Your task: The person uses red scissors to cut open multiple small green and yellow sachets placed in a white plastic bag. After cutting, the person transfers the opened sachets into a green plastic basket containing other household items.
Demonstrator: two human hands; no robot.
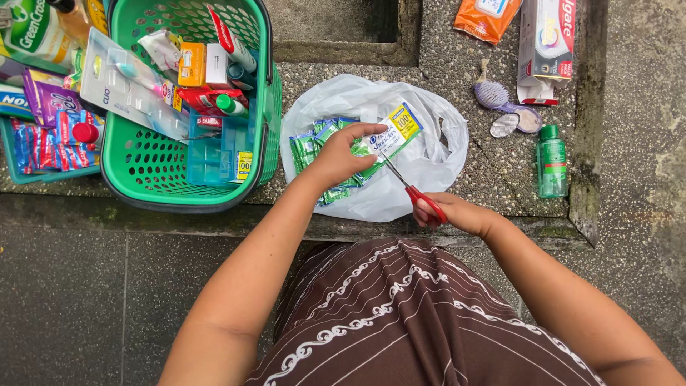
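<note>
While the green basket [153, 175] fills the upper left w/ toothbrush packs and small boxes, the work sits just right of it: a white plastic bag [429, 168] spread flat on the stone ledge [443, 78], w/ green sachets [314, 143] lying on it.

Left hand [343, 154] reaches in from lower left and pinches a sachet strip [389, 132] by its near end; fingers closed on it, strip lifted slightly over the bag. Strip's long axis runs up-right, away from that hand, yellow-tagged end farthest out.

Right hand [457, 213] is lower right, near the ledge edge, clenched in the red handles of the scissors [411, 189]. Blades point up-left toward the strip, so they lie roughly across its long axis, tips touching or just beside it right by the left fingertips. Can't tell if blades are parted or closed.

Left hand is the nearer one to the strip; right hand stands apart from it, meeting it only via the blades.

Further right, well apart: toothpaste box [547, 46], green bottle [552, 161], small brush [493, 94].
</note>
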